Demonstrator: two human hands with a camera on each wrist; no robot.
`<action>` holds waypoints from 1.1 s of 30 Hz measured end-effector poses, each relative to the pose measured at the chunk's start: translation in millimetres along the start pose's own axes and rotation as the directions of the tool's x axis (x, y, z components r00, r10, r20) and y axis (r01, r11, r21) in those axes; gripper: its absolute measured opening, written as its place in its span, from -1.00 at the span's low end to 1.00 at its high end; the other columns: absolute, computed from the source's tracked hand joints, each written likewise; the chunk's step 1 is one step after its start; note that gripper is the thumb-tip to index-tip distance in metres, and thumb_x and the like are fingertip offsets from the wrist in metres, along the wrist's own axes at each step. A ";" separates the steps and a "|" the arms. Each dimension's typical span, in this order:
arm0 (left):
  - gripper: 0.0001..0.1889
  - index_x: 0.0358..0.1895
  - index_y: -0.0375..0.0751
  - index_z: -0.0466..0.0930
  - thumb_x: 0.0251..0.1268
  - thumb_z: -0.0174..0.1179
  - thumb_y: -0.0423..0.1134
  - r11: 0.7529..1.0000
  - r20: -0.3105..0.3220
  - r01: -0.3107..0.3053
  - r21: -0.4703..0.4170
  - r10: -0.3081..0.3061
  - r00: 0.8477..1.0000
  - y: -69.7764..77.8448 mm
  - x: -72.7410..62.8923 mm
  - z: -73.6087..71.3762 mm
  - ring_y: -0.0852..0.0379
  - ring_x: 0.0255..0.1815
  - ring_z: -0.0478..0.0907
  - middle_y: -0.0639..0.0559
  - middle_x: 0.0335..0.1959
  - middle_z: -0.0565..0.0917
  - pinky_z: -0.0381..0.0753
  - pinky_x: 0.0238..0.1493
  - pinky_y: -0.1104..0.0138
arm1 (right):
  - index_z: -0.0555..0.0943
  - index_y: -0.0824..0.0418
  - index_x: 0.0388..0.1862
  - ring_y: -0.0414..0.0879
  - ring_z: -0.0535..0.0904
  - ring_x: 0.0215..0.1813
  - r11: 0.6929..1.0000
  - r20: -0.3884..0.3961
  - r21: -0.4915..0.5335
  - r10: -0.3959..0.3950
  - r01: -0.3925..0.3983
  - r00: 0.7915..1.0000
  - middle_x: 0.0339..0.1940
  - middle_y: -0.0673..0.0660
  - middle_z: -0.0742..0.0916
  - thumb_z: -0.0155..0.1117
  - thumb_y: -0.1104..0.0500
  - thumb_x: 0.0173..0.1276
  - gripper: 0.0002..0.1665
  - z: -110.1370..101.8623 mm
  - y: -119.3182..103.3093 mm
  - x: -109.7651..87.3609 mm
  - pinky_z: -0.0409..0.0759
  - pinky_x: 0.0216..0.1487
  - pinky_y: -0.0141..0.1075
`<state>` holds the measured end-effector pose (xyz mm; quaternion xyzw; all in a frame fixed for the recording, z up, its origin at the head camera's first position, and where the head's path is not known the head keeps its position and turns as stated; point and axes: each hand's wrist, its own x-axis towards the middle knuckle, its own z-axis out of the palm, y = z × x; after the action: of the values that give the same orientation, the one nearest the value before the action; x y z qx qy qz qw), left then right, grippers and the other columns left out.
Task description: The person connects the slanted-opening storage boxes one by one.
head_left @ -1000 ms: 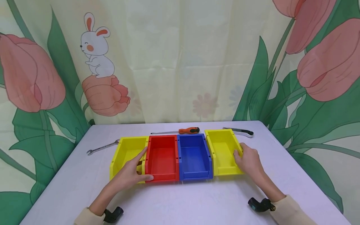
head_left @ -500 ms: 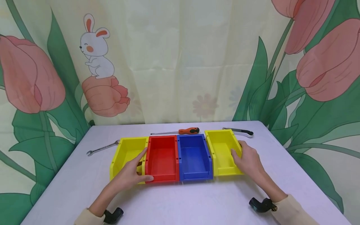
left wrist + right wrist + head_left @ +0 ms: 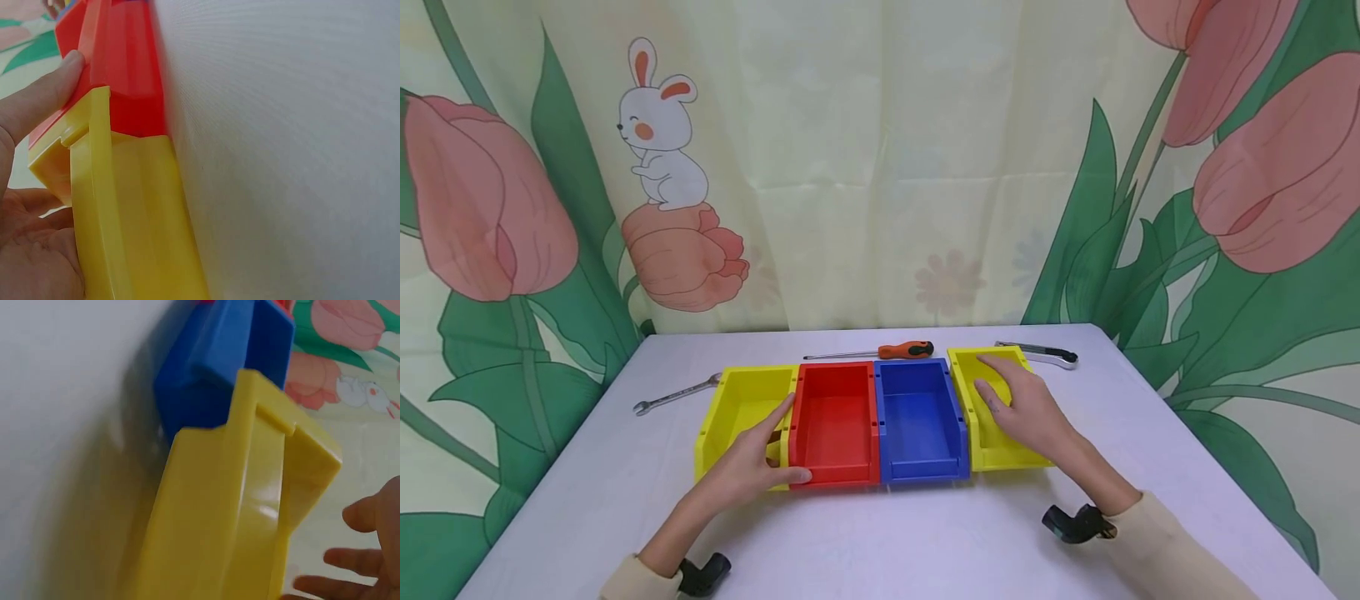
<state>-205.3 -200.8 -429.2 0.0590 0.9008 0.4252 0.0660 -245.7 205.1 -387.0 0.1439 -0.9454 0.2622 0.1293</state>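
Note:
Four storage bins stand side by side: a left yellow bin (image 3: 741, 404), a red bin (image 3: 838, 417), a blue bin (image 3: 921, 417) and a right yellow bin (image 3: 1000, 454). My left hand (image 3: 748, 462) straddles the adjoining walls of the left yellow and red bins. Its thumb lies on the red bin's front rim, and its other fingers reach inside the yellow bin. Over the right yellow bin, my right hand (image 3: 1030, 408) is spread and holds nothing. The right wrist view shows its fingers apart from the bin, which sits slightly askew beside the blue one.
A wrench (image 3: 676, 394) lies left of the bins on the white-covered table (image 3: 880, 542). Behind them are an orange-handled screwdriver (image 3: 880, 351) and a black-and-silver tool (image 3: 1041, 352), partly behind the right yellow bin. A printed curtain (image 3: 880, 167) hangs at the back.
My right hand has let go of the right yellow bin's outer wall and moved left and up over the bin, its fingers opening. My left hand and the bins have stayed put.

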 end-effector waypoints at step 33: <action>0.26 0.75 0.23 -0.02 0.02 0.67 -0.10 1.000 -0.001 0.002 0.004 -0.002 1.000 -0.7 0.7 -0.5 -0.32 0.52 0.47 -0.11 0.67 0.31 0.84 0.10 0.09 | 0.18 0.03 0.74 -0.13 0.37 -0.50 0.994 0.290 0.109 -0.006 -0.027 0.957 -0.55 0.00 0.46 -0.07 -0.03 0.77 -0.34 13.0 3.7 15.6 0.41 -0.32 -0.34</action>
<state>-206.1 -201.5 -429.5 0.0581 0.9016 0.4236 0.0658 -263.6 198.0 -394.6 0.1830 -0.9386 0.2916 -0.0204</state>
